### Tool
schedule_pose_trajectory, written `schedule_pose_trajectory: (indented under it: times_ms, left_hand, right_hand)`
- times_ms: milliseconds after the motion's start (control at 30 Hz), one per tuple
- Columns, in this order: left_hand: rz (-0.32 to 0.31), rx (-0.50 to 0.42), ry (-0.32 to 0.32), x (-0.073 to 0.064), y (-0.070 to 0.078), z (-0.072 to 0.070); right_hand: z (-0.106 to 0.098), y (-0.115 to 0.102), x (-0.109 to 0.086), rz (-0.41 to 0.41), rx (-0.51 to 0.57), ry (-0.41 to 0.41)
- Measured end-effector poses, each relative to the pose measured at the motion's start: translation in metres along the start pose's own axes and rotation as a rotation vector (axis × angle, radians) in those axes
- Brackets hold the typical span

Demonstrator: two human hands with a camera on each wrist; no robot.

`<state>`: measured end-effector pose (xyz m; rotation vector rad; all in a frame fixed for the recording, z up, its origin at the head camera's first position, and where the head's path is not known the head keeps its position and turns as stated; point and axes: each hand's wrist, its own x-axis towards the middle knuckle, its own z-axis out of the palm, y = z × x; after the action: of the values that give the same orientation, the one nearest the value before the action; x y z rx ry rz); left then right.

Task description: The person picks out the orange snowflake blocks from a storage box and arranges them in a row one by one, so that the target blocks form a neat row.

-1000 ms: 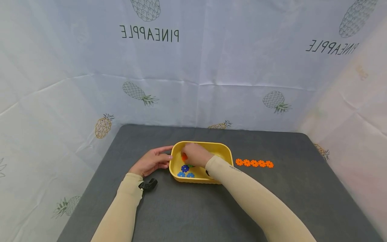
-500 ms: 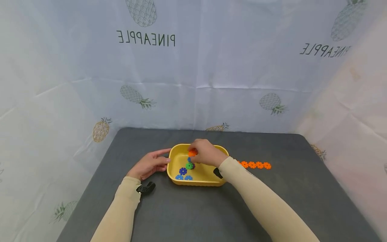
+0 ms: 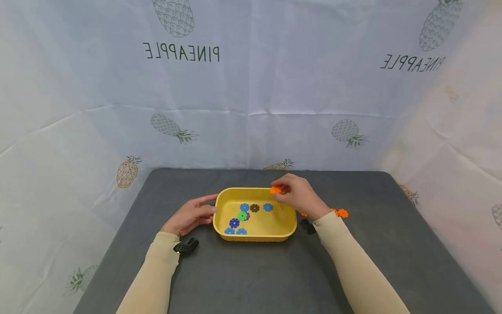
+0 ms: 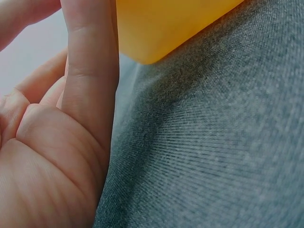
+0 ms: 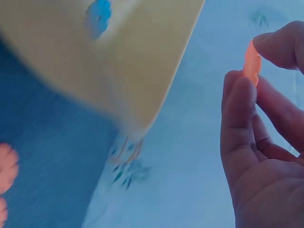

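My right hand (image 3: 300, 196) pinches an orange flower-shaped disc (image 3: 276, 190) between thumb and fingers, over the right back rim of the yellow bin (image 3: 274, 238). In the right wrist view the orange disc (image 5: 252, 62) shows edge-on between the fingertips. My left hand (image 3: 191, 216) touches the bin's left end with its fingers extended; its thumb is at the rim. In the left wrist view the bin's corner (image 4: 152, 47) shows beyond the hand (image 4: 71, 118). Inside the bin lie several flower discs: light blue (image 3: 268, 207), brown (image 3: 254, 208), green (image 3: 242, 216), dark blue (image 3: 234, 223) and purple.
To the bin's right, a row of orange flower discs (image 3: 343, 213) lies on the dark grey tabletop (image 3: 251, 274), partly hidden by my right hand and wrist. A white curtain (image 3: 235, 87) with pineapple prints hangs behind the table and at both sides.
My right hand has lifted the orange disc out of the bin's left part and carried it rightward to the right back rim. The left hand stays at the bin's left end.
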<state>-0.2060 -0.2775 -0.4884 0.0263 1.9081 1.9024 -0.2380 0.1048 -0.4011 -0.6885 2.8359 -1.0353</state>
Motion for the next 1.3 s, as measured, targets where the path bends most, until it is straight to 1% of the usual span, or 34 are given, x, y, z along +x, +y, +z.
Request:
schedule_pose_trajectory:
  times_ms: [100,267,400,567,667,800,933,1133,1300]
  left_hand:
    - [-0.002,0.001,0.003,0.000,0.000,0.000]
    - [0.004,0.013,0.006,-0.001,0.000,0.000]
    - [-0.004,0.013,0.000,0.001,0.000,0.001]
    - [-0.009,0.009,0.002,0.004,0.000,0.002]
    - [-0.008,0.009,-0.005,0.006,-0.002,0.002]
    - [-0.004,0.019,-0.005,0.002,-0.001,0.002]
    - [-0.013,0.015,0.006,-0.003,0.002,0.001]
    - [-0.025,0.010,0.016,-0.001,0.003,0.001]
    - [-0.031,-0.003,0.003,0.000,0.003,0.003]
  right_hand:
    - [-0.008,0.020,-0.014,0.034,0.016,0.062]
    - [-0.019,0.059,-0.038,0.125,0.014,0.142]
    - [-0.029,0.091,-0.060,0.195,-0.010,0.186]
    - [-0.047,0.123,-0.084,0.238,-0.036,0.235]
    - [-0.055,0.138,-0.096,0.260,-0.053,0.246]
    - [-0.059,0.153,-0.105,0.291,-0.072,0.237]
    - [-0.060,0.163,-0.110,0.318,-0.085,0.218]
    - [-0.063,0.173,-0.115,0.356,-0.119,0.165]
    - [-0.064,0.178,-0.121,0.368,-0.137,0.154]
